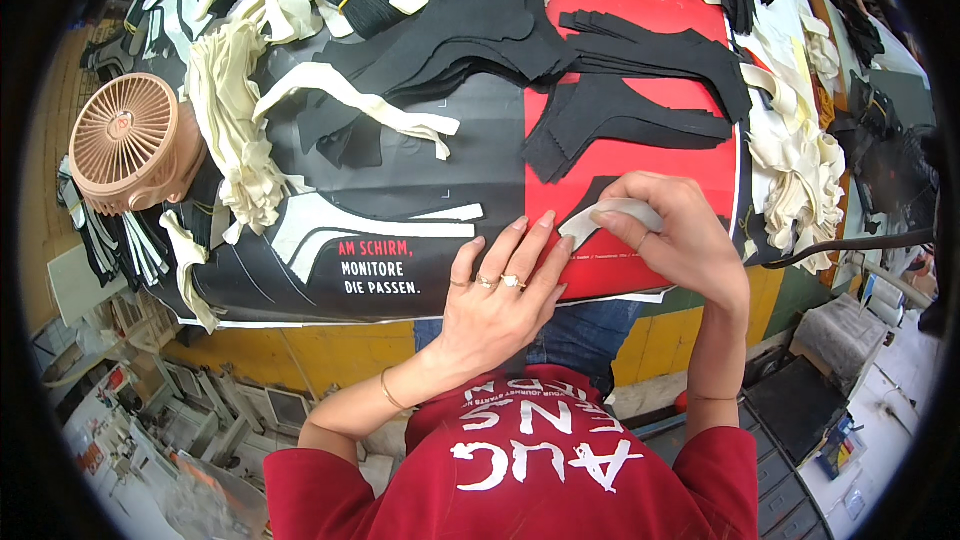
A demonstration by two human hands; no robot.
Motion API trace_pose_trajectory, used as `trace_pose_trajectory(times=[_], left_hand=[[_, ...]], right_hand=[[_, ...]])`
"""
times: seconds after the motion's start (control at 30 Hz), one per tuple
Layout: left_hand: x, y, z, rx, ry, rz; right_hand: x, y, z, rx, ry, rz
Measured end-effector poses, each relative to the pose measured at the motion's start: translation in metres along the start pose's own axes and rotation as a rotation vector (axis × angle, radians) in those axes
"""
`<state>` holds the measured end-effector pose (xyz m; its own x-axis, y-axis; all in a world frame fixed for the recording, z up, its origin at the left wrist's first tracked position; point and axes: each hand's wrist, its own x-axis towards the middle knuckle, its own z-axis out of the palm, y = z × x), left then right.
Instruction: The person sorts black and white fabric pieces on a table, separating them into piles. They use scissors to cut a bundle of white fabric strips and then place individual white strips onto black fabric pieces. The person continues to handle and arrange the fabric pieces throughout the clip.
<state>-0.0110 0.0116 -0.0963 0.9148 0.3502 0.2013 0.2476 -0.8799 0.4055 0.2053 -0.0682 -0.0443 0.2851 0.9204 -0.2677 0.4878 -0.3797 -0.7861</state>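
Observation:
My right hand point(675, 230) pinches the upper end of a pale, curved strip point(580, 226) between thumb and fingers. The strip's lower end reaches the fingertips of my left hand point(505, 290), which lies with fingers stretched out on the printed sheet. A black cut piece point(590, 200) shows partly beneath the strip; the rest of it is hidden by the strip and my right hand. Left of my left hand rest white curved cut pieces point(390, 231), partly overlapping. Beyond my right hand is a small stack of black curved pieces point(625, 123).
A pinkish desk fan point(125, 140) stands at the left. Larger black cut stacks point(470, 20) lie at the far middle. Bunches of cream strips hang at the left point(230, 120) and right point(795, 155). A banded black bundle point(355, 0) lies far back. The table's near edge is by my waist.

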Motion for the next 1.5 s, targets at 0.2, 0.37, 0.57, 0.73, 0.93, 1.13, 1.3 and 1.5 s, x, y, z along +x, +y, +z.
trace_pose_trajectory(times=[0.2,0.37,0.57,0.73,0.93,1.13,1.3,1.5], left_hand=[[0.003,0.0,-0.003,0.057,-0.024,0.024],[0.003,0.001,-0.004,0.062,-0.039,0.027],[0.004,0.001,-0.006,0.069,-0.056,0.023],[0.004,0.002,-0.007,0.067,-0.079,0.017],[0.005,0.002,-0.008,0.083,-0.074,0.026],[0.012,0.005,-0.018,-0.032,-0.12,-0.013],[0.036,0.019,-0.007,-0.221,-0.152,0.061],[0.042,0.02,0.002,-0.069,-0.316,0.119]], right_hand=[[-0.005,-0.006,0.008,0.033,0.136,0.005],[-0.011,-0.007,0.003,0.071,0.193,0.196],[-0.013,0.0,0.009,0.073,0.268,0.174],[-0.014,0.006,0.013,0.029,0.29,0.12],[-0.013,0.005,0.014,0.022,0.315,0.118],[-0.012,0.002,0.013,-0.001,0.319,0.132],[-0.012,-0.001,0.013,-0.151,0.334,0.169],[-0.032,-0.005,0.014,-0.255,0.422,0.251]])
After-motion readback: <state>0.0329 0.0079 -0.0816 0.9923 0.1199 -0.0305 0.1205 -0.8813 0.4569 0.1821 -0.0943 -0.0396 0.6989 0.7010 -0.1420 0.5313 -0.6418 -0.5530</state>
